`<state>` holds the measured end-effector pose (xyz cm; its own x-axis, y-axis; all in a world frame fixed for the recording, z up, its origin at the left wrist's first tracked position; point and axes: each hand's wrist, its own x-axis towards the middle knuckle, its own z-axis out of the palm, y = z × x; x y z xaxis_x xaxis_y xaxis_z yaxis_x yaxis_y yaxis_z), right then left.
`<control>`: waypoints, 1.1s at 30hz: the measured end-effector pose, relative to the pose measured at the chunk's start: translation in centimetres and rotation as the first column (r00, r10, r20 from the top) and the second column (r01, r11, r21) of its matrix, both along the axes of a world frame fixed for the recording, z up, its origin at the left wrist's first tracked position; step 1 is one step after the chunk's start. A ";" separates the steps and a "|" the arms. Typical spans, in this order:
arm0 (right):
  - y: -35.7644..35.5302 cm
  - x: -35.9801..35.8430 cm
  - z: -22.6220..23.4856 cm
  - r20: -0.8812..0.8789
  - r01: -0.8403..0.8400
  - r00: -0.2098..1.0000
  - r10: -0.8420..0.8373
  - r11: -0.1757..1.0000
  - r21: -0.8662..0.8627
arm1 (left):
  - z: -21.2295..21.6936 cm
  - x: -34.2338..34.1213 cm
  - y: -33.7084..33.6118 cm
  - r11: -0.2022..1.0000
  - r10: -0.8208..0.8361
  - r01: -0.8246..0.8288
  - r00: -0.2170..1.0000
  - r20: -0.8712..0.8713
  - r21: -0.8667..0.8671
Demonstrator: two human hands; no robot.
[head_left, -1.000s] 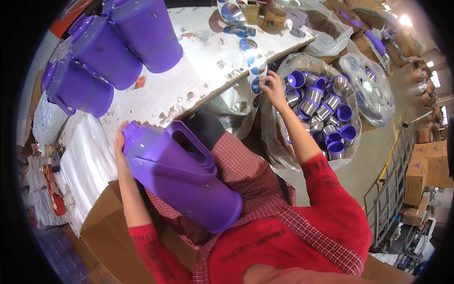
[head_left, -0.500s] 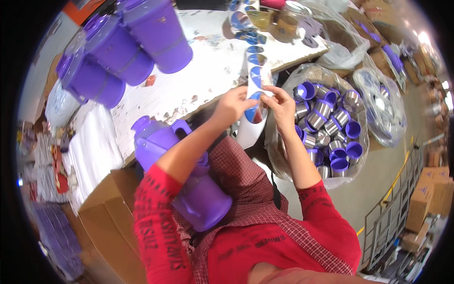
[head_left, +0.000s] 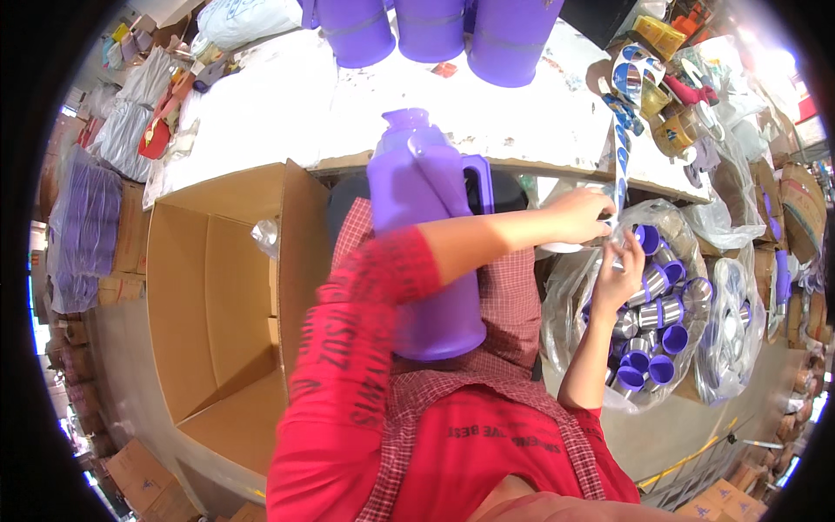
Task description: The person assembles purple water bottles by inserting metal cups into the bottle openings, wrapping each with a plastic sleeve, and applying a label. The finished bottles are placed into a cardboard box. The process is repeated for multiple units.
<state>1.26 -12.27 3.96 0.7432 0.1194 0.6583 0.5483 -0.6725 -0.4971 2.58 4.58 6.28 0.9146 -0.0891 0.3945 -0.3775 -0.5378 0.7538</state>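
A purple lidded jug [head_left: 417,178] with a side handle stands upright on my lap, partly behind my left forearm. From the table's right side hangs a strip of blue-and-white oval stickers [head_left: 621,161]. My left hand [head_left: 578,216] reaches across the jug and pinches the strip's lower end; the fingertips partly hide that spot. Just below it, my right hand [head_left: 617,274] is raised with thumb and fingers apart, and I see nothing held in it. Beside that hand, a clear plastic bag [head_left: 570,300] contains several steel cups with purple rims [head_left: 661,311].
More purple jugs [head_left: 430,30] stand along the far side of the white table [head_left: 261,113]. An open cardboard box [head_left: 217,304] is at my left. Plastic bags [head_left: 731,339] and cartons lie to the right, and a metal rack [head_left: 696,478] is at lower right.
My view has turned left, so the jug and hands appear farther right. Both hands were together on the strip; my right hand has come off it and sits lower.
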 end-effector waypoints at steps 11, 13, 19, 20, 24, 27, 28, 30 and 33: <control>5.1 -14.7 6.8 -0.387 0.064 -0.017 0.922 0.387 0.920 | 2.2 -26.0 11.5 0.713 0.318 -0.381 0.924 -0.214 -0.588; 7.1 -15.3 5.6 -0.475 0.014 0.019 0.880 0.475 0.880 | -0.6 -29.3 9.6 0.696 0.226 -0.322 0.947 -0.230 -0.641; 8.7 -16.7 3.2 -0.596 -0.256 0.347 0.724 0.685 0.682 | -4.2 -32.0 7.6 0.690 0.367 -0.498 0.866 -0.339 -0.526; 8.5 -16.7 3.0 -0.594 -0.278 0.355 0.722 0.688 0.670 | -4.1 -31.9 7.7 0.693 0.392 -0.528 0.848 -0.357 -0.491; 8.2 -16.7 2.2 -0.625 -0.253 0.372 0.686 0.723 0.643 | -3.8 -31.4 7.9 0.711 0.384 -0.494 0.869 -0.313 -0.501; 8.1 -16.6 1.9 -0.642 -0.229 0.336 0.689 0.721 0.654 | -4.0 -31.5 7.8 0.688 0.378 -0.505 0.862 -0.337 -0.521; 8.1 -16.6 1.8 -0.629 -0.225 0.350 0.694 0.714 0.663 | -4.2 -31.5 7.8 0.677 0.379 -0.507 0.861 -0.338 -0.533; 8.1 -16.6 1.7 -0.609 -0.236 0.356 0.708 0.699 0.675 | -4.4 -31.6 7.8 0.687 0.381 -0.509 0.860 -0.340 -0.518; 7.9 -16.5 1.4 -0.589 -0.180 0.311 0.746 0.654 0.734 | -4.4 -31.4 7.9 0.712 0.392 -0.507 0.861 -0.325 -0.485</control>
